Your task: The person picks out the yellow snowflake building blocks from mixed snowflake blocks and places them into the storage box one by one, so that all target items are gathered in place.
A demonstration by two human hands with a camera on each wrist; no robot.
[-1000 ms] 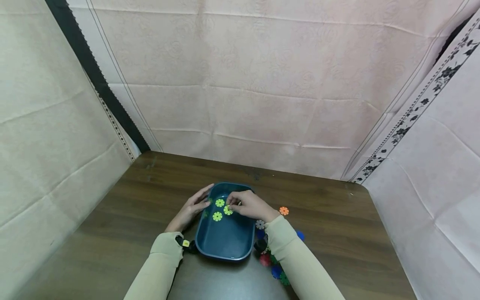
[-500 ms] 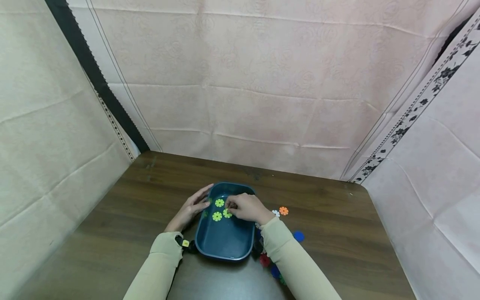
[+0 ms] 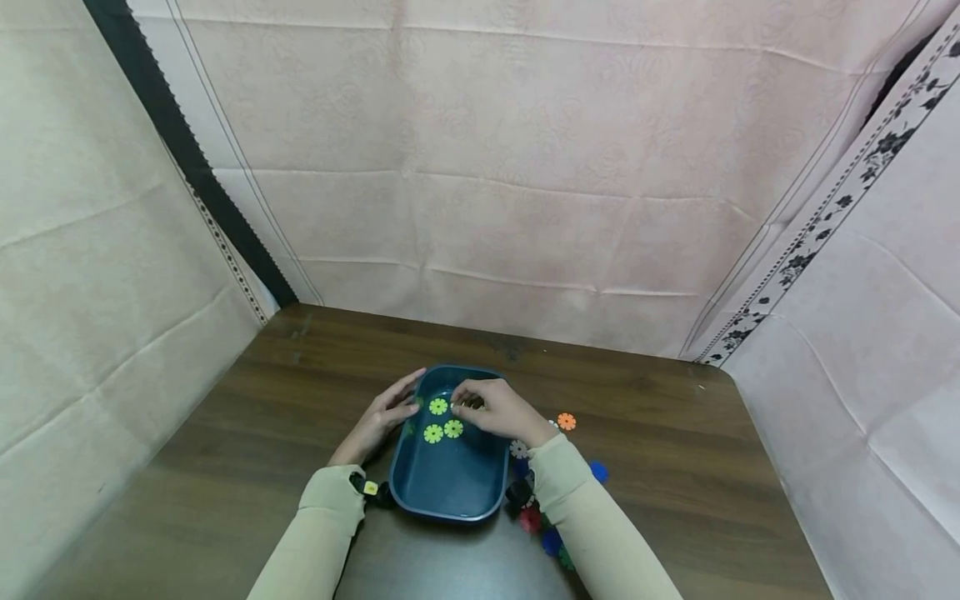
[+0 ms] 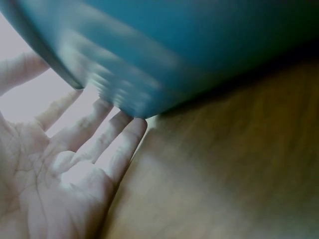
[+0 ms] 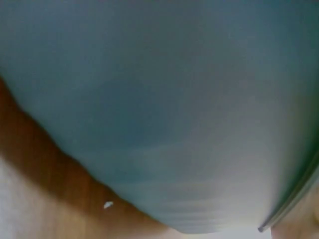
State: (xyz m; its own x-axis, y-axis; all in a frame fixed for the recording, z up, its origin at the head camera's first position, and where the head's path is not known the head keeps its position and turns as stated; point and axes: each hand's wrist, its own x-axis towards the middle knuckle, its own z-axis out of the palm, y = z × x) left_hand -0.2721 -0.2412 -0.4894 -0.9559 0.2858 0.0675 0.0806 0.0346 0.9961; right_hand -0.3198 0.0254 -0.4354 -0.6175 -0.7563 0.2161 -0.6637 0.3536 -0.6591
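A dark blue tray (image 3: pixel 450 483) sits on the table, with three yellow-green snowflake discs (image 3: pixel 433 433) lying flat in its far left part. My left hand (image 3: pixel 384 421) is at the left wall, thumb at the rim; in the left wrist view its nearly straight fingers (image 4: pixel 119 144) touch the outer wall. Above the tray's far half my right hand (image 3: pixel 498 408) pinches a small yellowish disc, mostly hidden by thumb and fingers. The right wrist view is filled by the tray's outer wall (image 5: pixel 149 124); the right hand is out of sight there.
Right of the tray, partly under the right forearm, lie loose discs: a red disc (image 3: pixel 530 520), a blue disc (image 3: pixel 552 542), a green disc (image 3: pixel 566 558), a grey disc (image 3: pixel 519 449). Farther out are an orange disc (image 3: pixel 566 422) and another blue disc (image 3: pixel 598 471). Cloth walls enclose the table (image 3: pixel 675 467).
My right hand dipped to the lower right disc in the tray, then lifted slightly away from it. That disc has shifted a little toward the near side. The left hand has stayed in place.
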